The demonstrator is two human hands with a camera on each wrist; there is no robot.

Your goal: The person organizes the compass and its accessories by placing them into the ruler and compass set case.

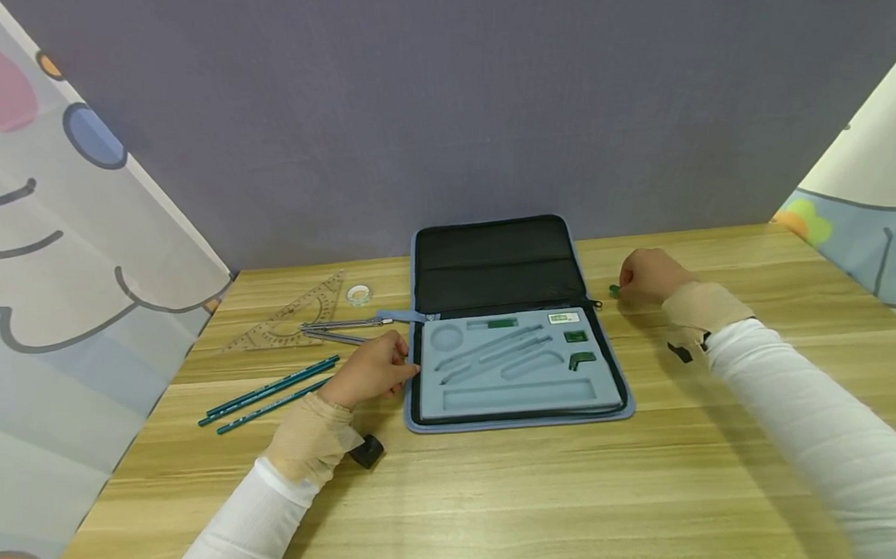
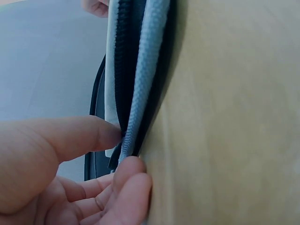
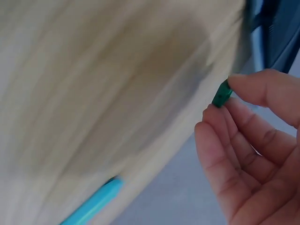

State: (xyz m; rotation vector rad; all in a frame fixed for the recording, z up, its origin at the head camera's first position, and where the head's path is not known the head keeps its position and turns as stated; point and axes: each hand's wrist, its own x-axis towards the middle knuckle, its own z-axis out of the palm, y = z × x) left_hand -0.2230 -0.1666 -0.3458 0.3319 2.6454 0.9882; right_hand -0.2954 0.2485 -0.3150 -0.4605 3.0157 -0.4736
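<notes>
An open zip case [image 1: 494, 265] lies flat on the wooden table, its grey foam insert [image 1: 518, 391] cut with shaped recesses. A few small green pieces [image 1: 576, 337] sit in the recesses. My left hand [image 1: 407, 368] is at the case's left edge. In the left wrist view the left hand [image 2: 123, 150] pinches the zipper edge [image 2: 140, 84] between thumb and fingers. My right hand [image 1: 622, 285] is to the right of the lid, low over the table. It pinches a small green piece [image 3: 221, 93] between thumb and fingertip.
Left of the case lie a clear set square [image 1: 288, 323], a metal compass [image 1: 341, 329], a small tape roll [image 1: 359, 293] and teal pencils [image 1: 270, 393]. Grey wall behind; patterned screens stand on both sides. Bare wood spans the front.
</notes>
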